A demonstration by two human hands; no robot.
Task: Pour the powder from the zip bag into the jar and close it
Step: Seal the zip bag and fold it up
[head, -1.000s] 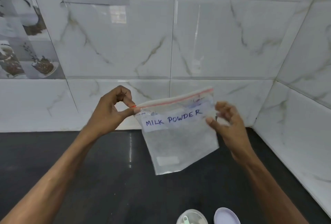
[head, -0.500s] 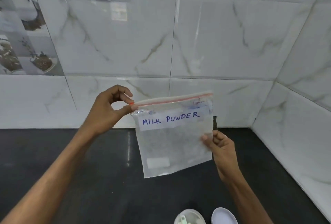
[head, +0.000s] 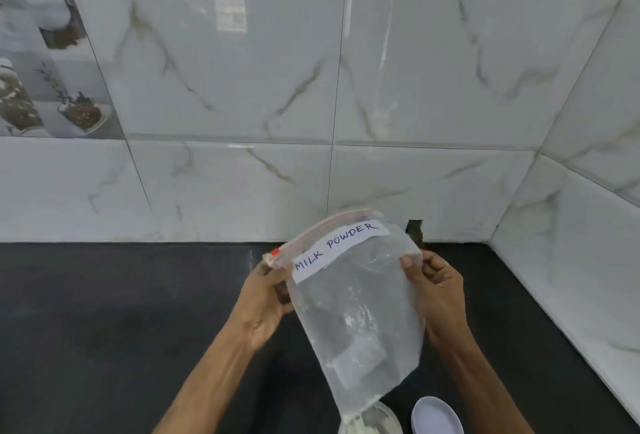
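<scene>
Hanging between the left hand (head: 263, 298) and the right hand (head: 438, 289) over the near part of the desk (head: 104, 329), the zip bag (head: 356, 312) is held mouth-up and leaning. Its zip strip at the top rises from lower left to upper right and bows outward. Whether that strip is sealed or parted I cannot tell. A white label (head: 341, 248) just under the strip reads "MILK POWDER" in blue handwriting, and a small red tab (head: 275, 252) sits at the strip's left end. The bag is clear plastic, with a thin film of white powder (head: 360, 350) clinging inside its lower half. Its bottom corner points down at the jar (head: 372, 421), which stands at the lower edge of the view with pale powder in it. The corner overlaps the jar's rim, but whether they touch cannot be judged. The left hand grips the bag's upper left edge just below the red tab, fingers curled behind the plastic. The right hand pinches the upper right corner, thumb on the front face and the other fingers folded behind. Just to the right of the jar, and apart from it, a round pale lid (head: 437, 416) lies on the dark desk. Behind the desk rises a wall (head: 242, 87) of white marbled tiles that turns a corner on the right — a small dark gap (head: 414, 231) shows at its foot above the right hand, and picture tiles (head: 41, 69) printed with food fill the far left.
</scene>
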